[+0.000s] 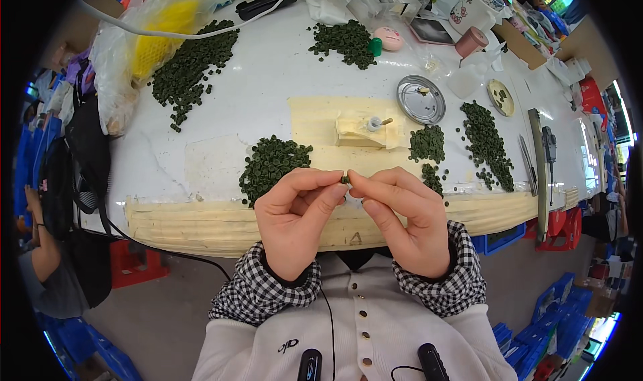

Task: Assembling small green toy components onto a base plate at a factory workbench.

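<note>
Close together over the table's near edge, both hands meet at the fingertips. My left hand point(295, 217) pinches a small dark green round piece point(344, 178) between thumb and index finger. From the other side, the index fingertip of my right hand point(412, 220) touches that piece. The right fingers are curled and closed; whether they hold a second piece is too small to tell. Just left of my left hand lies a heap of similar green pieces point(274, 166). Beyond the hands stands a tape-wrapped block point(360, 134) with a short metal pin on top.
Smaller green clusters point(426, 144) lie beyond my right hand, with a longer heap point(487, 143) farther right. A round metal lid point(420, 99) sits behind them. More heaps point(194, 66) lie at the far left. Tweezers point(528, 163) rest at right. Beige tape point(194, 227) covers the near edge.
</note>
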`<state>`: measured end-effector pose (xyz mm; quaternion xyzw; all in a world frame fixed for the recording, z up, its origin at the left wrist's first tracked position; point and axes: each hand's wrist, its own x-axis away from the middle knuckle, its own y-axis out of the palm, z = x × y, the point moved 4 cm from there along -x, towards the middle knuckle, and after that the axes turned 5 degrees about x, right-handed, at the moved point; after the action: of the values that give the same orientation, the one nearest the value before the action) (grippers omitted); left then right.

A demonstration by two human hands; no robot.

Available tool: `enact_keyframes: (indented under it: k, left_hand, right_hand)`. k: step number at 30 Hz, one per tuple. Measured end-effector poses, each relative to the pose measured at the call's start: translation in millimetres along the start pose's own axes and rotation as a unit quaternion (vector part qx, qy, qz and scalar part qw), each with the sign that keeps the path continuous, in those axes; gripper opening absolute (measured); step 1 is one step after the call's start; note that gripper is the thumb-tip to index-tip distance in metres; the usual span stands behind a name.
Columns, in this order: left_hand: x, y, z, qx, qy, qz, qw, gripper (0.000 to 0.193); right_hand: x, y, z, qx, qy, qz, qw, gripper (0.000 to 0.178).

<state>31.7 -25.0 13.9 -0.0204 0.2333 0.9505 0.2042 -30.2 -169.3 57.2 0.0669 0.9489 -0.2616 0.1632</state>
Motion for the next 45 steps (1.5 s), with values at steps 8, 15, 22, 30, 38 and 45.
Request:
enact_keyframes:
  k: [8, 15, 22, 30, 38, 45]
  left_hand:
    - [-0.3, 1.0, -0.6, 0.005, 0.008, -0.019, 1.000, 0.018]
    - [-0.6, 1.2, -0.7, -0.003, 0.005, -0.021, 1.000, 0.017]
    - [-1.1, 1.2, 0.0, -0.019, 0.005, -0.024, 1.000, 0.017]
    - [-0.2, 2.6, 1.8, -0.063, 0.032, -0.028, 0.997, 0.017]
    - [0.3, 2.9, 1.5, -0.063, 0.027, -0.026, 0.997, 0.017]
    - [0.8, 5.0, 2.5, -0.027, 0.000, -0.017, 0.999, 0.016]
  right_hand:
    - [1.9, -0.3, 2.3, 0.013, -0.012, -0.004, 1.000, 0.034]
    - [0.8, -3.5, -1.3, 0.053, -0.050, 0.002, 0.997, 0.034]
    - [0.5, -3.8, -2.9, 0.061, -0.057, 0.005, 0.996, 0.035]
    - [2.5, -3.9, -2.5, 0.061, -0.056, 0.013, 0.996, 0.035]
    - [7.8, -3.6, -1.2, 0.035, -0.004, -0.016, 0.999, 0.035]
    - [7.3, -4.0, -0.7, 0.020, 0.011, -0.016, 1.000, 0.035]
